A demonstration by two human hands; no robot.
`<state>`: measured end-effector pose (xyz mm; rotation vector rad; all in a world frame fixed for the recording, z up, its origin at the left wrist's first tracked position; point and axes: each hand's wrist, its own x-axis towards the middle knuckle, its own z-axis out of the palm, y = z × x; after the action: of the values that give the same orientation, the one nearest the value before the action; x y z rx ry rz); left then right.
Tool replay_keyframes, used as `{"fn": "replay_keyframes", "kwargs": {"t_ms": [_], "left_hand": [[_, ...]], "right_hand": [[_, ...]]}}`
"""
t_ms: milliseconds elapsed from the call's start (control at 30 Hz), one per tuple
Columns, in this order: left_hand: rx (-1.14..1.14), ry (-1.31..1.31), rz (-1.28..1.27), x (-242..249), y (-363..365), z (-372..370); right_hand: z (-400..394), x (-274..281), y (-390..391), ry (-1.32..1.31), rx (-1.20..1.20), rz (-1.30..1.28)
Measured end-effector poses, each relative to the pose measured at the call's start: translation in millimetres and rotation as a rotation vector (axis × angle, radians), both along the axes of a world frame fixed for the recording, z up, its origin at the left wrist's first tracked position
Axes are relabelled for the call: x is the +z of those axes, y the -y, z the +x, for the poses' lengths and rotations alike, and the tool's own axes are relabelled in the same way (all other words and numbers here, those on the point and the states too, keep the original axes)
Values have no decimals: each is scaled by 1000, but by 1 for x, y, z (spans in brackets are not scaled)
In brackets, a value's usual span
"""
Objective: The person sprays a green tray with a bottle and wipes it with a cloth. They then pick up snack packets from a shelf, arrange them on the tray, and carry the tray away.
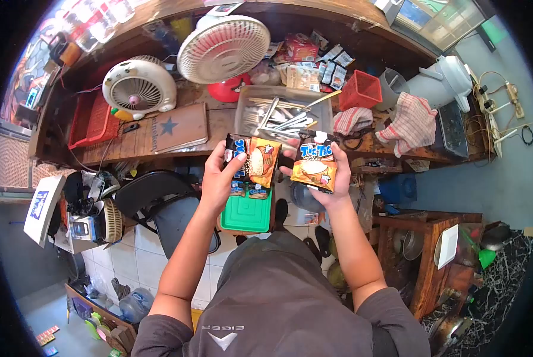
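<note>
In the head view my left hand (pixel 220 178) is closed on a black and orange snack packet (pixel 260 162), turned sideways, with the thumb across its front. My right hand (pixel 339 178) grips a second snack packet (pixel 314 163) from its right side; this one is upright and reads "Tic Tic". Both packets are held up side by side, apart from each other, in front of the table edge. Below them is a green plastic lid or tray (pixel 246 213), with small blue and brown packets (pixel 257 191) at its far end.
Behind my hands, a grey tray (pixel 242 110) of cutlery stands on the wooden table (pixel 219 119). Two fans, a large one (pixel 223 49) and a small one (pixel 137 89), stand left of it. A red basket (pixel 361 89) and checked cloths (pixel 410 122) lie right. A black chair (pixel 159 199) is at left.
</note>
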<state>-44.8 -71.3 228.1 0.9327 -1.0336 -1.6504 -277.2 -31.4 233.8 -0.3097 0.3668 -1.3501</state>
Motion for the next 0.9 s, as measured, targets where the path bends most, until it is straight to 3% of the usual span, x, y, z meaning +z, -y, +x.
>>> {"fn": "replay_keyframes", "kwargs": {"t_ms": [167,267,367,500,633,767,833,900], "left_hand": [[-1,61,-73,-4,-33,54],[-14,67,-48,-7,-50,85],[-12,107,-46,-8,-62,105],[58,165,-83,1,-75,117],[46,141,-78,-4,-77,124],[37,9,35,-6,-86,118],[-26,-203,100,-6,-90,112],[-40,-191,88,-10,-93,104]], "right_hand": [[35,-27,-40,-178,81,65],[59,-44,-62,-179,-20,210],[91,-17,-79,-173,21,185],[105,-26,-90,-559,-97,117],[110,-18,-102,-669,-114,132],[109,-19,-111,-769,-181,134],[112,-14,-114,-717,-251,188],[107,-18,-116,-720,-274,174]]}}
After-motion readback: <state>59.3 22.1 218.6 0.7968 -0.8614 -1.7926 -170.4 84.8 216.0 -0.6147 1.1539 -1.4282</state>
